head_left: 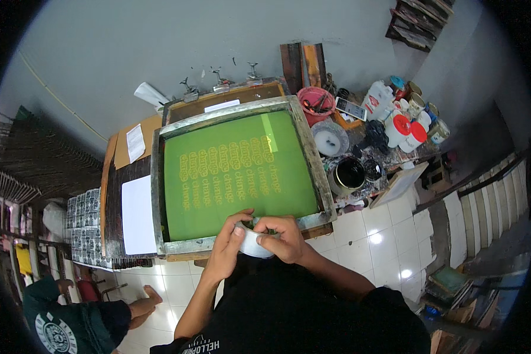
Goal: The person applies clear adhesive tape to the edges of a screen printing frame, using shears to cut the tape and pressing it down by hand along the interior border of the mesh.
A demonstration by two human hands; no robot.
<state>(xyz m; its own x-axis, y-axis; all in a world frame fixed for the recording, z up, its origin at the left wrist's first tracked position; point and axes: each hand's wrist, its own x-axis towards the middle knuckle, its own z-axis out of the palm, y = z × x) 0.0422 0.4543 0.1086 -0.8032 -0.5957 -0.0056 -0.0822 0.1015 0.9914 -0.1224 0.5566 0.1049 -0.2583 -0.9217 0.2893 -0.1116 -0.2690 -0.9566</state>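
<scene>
Left hand (233,237) and right hand (284,237) both grasp a white roll (253,244), thumbs pressed against it from either side, the fingers curled round its upper part. It looks like tape, though the fingers hide much of it. The roll sits between the hands, just in front of the person's dark shirt (312,307) and at the near edge of a large screen frame (156,177).

Inside that frame is a green mesh (236,215) bearing rows of pale yellowish lettering, with a lighter strip (268,131) near its far right corner. Left of the frame lie a blank white sheet (138,218) and, farther off, a printed paper (135,143) on cardboard (122,154). Beyond the far edge stand metal clamps (220,81) over a brown frame (242,100).

To the right, a paint-spotted surface carries a pink bucket (317,97), a phone (351,108), a tub of whitish stuff (329,140), a pot of black stuff (348,175) and red-lidded containers (418,131).

At lower left, another person (71,321) is beside the work area, bare feet on the tiled floor (389,242).
</scene>
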